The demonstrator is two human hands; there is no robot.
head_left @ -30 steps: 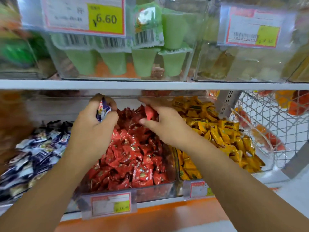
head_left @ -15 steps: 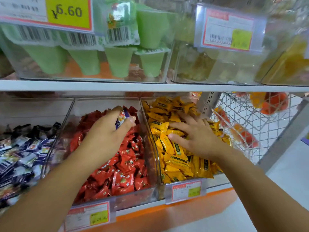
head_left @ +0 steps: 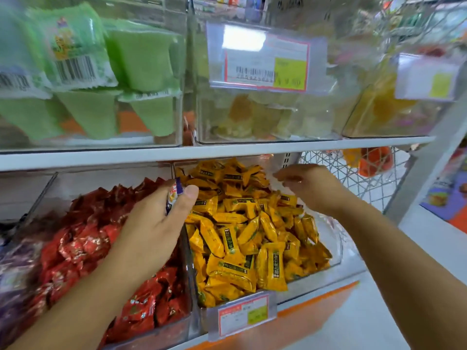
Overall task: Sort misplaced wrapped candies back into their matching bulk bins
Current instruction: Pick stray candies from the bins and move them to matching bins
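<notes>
At the far left lies a blurred pile of dark purple candies (head_left: pixel 12 286); I judge the stray belongs there. Next, the red candies (head_left: pixel 83 248) fill their bin. My left hand (head_left: pixel 151 231) hovers at that bin's right edge, and its fingers (head_left: pixel 189 194) pinch a blue-and-white wrapped candy (head_left: pixel 173 195) clear of both piles, so it cannot mix. Over the yellow candies (head_left: pixel 240 236) my right hand (head_left: pixel 310 188) hangs loose, holding nothing I can see, ready to search.

Left forearm (head_left: pixel 83 299) enters at 7 o'clock, right forearm (head_left: pixel 404 261) at 4 o'clock, both bare along all that shows; left hand (head_left: pixel 154 223) and right hand (head_left: pixel 310 188) bare.
</notes>
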